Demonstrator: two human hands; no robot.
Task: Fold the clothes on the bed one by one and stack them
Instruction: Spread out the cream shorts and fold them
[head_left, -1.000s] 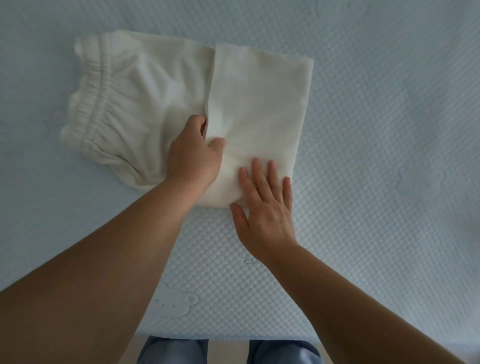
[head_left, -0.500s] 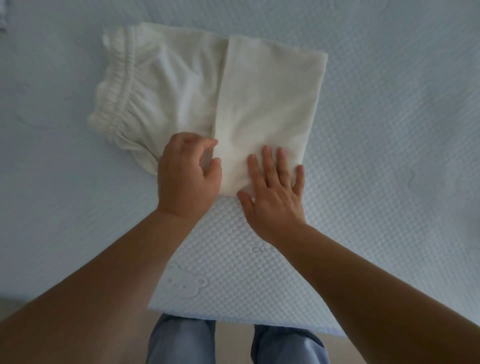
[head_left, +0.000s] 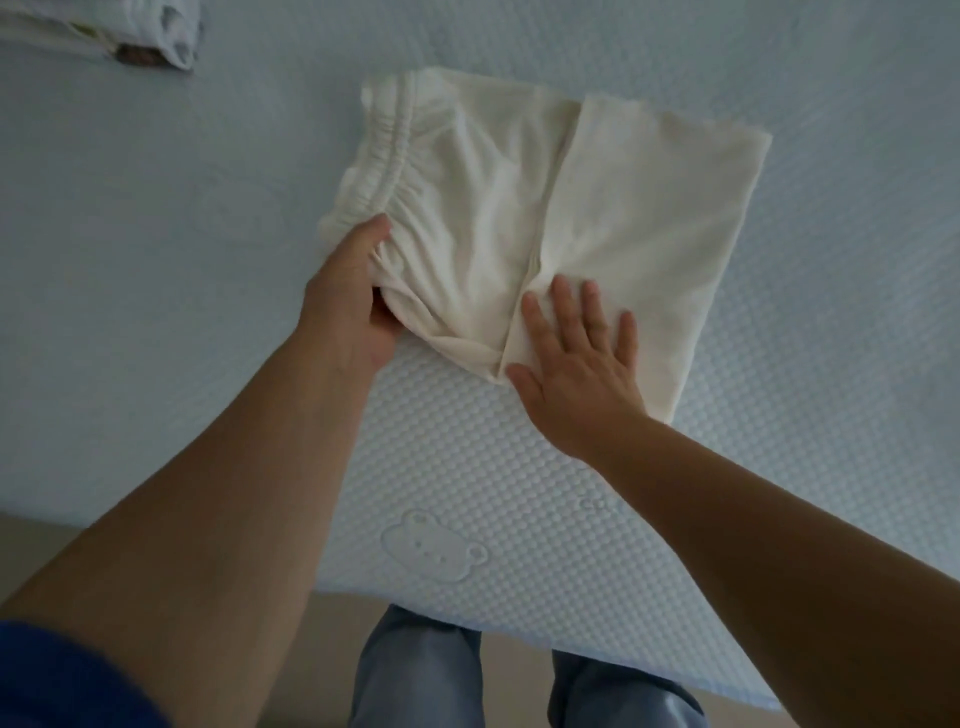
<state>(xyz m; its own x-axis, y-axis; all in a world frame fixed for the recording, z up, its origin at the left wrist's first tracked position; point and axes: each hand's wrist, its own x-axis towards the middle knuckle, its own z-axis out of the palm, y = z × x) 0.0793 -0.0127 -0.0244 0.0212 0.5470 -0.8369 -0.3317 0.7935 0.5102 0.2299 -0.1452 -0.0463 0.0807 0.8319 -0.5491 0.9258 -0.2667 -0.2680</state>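
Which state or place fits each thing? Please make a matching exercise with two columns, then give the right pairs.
Things:
1. left hand
2. right hand
3. cream cotton trousers with elastic waistband
4. pile of folded white clothes

States:
A. far left corner of the bed
B. pressed flat on the folded leg
C. gripping cloth near the waistband
D. partly folded

Pairs: 1-C, 2-B, 3-D, 4-A

Pale blue bed (head_left: 156, 312) surface lies bare to the left, right and far side of the cream trousers (head_left: 519, 208), leaving open room for a hand on all three sides. At the far left corner a small pile of folded clothes (head_left: 104, 31) takes up space, well apart from the trousers. On the near side, the left hand (head_left: 348, 306) and right hand (head_left: 576, 364), with both forearms, block the approach to the garment's near edge.
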